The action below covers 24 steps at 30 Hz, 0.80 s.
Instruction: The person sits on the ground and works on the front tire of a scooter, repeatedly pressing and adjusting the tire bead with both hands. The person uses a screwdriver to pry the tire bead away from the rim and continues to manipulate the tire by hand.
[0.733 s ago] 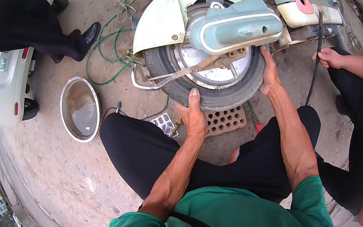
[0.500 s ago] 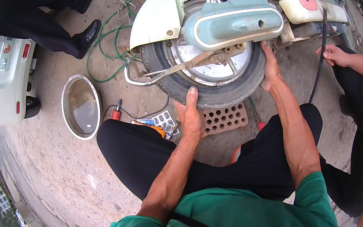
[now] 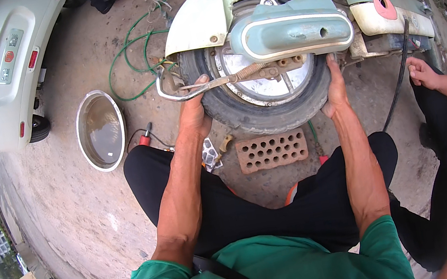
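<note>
The rear tire (image 3: 267,117) of a pale green scooter faces me, its silver rim partly covered by a blue-green casing (image 3: 288,32) and a white mudguard (image 3: 193,19). My left hand (image 3: 193,109) grips the tire's left side, its thumb up by the bent metal stand bar (image 3: 174,95). On the tire's right side, just below the casing, my right hand (image 3: 336,90) is wrapped against the rubber. The fingers of both hands are partly hidden behind the tire. Below the tire lies a brick with holes (image 3: 272,150).
A metal basin of water (image 3: 101,131) stands at left, near a red-handled tool (image 3: 144,136). A patch sheet (image 3: 210,154) lies by my left knee. A green hose (image 3: 129,60) coils behind. A white car (image 3: 1,65) is far left. Another person's hand (image 3: 424,73) is at right, beside a black tube (image 3: 401,78).
My left hand has moved up and left along the tire, from its lower edge to its left side. My right hand stays on the right side. The person standing behind has moved mostly out of view.
</note>
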Each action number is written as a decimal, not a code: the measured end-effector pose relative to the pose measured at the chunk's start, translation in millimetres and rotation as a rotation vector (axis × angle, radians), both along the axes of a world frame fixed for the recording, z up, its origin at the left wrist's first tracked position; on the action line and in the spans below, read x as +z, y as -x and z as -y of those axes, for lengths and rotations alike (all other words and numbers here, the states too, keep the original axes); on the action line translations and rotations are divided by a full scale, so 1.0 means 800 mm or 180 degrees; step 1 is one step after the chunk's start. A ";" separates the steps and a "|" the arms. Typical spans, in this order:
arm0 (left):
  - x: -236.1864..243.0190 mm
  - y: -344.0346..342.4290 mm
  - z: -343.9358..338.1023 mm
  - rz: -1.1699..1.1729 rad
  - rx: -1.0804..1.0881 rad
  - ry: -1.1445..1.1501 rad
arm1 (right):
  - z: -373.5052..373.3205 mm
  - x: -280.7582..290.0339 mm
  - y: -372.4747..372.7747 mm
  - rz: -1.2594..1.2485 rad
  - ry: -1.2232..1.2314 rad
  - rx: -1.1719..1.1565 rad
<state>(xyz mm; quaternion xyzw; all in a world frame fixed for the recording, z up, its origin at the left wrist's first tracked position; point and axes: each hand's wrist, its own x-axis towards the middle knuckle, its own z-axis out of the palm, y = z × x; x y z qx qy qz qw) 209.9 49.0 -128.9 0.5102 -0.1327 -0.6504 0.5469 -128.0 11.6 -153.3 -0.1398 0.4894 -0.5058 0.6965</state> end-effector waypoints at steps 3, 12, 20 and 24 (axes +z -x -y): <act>-0.017 0.004 0.003 -0.0011 0.0030 0.0127 | -0.029 0.009 -0.015 0.0265 -0.0106 -0.0270; -0.029 0.013 0.000 -0.0134 0.0178 0.0467 | -0.088 0.013 -0.092 0.0633 -0.0392 -0.0792; -0.015 0.039 -0.044 0.0029 0.0460 0.0610 | -0.086 0.014 -0.060 0.0543 -0.0289 -0.0417; -0.010 0.095 -0.088 -0.0111 0.0687 0.0721 | -0.048 0.008 -0.013 0.0147 -0.0239 0.0026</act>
